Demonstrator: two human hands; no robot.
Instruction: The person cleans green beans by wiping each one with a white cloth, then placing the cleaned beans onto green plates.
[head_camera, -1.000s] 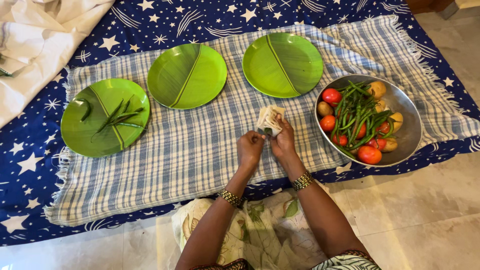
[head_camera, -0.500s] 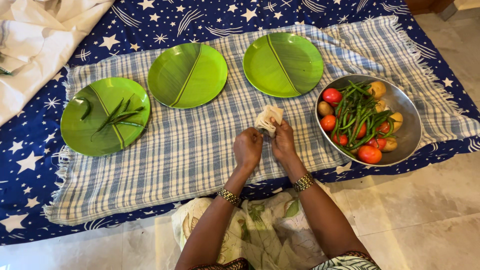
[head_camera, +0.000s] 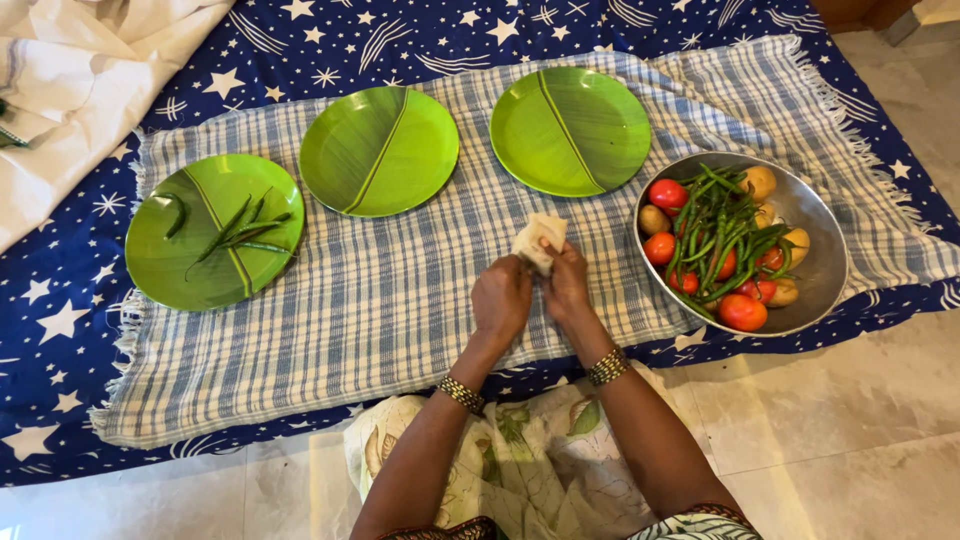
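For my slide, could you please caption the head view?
Both hands, left hand and right hand, hold a small cloth between green plates and a vegetable bowl.

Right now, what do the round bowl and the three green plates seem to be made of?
The bowl looks like metal, probably steel: grey, with a dull shine and a thin bright rim. The three plates look like glossy plastic or melamine, printed as banana leaves with a centre rib; the look leaves the exact material open.

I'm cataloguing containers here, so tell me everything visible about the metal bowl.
The metal bowl is round, shallow and silvery, with a dull sheen. It sits upright at the right end of the checked cloth, holding red tomatoes, long green chillies and potatoes. Neither hand touches it.
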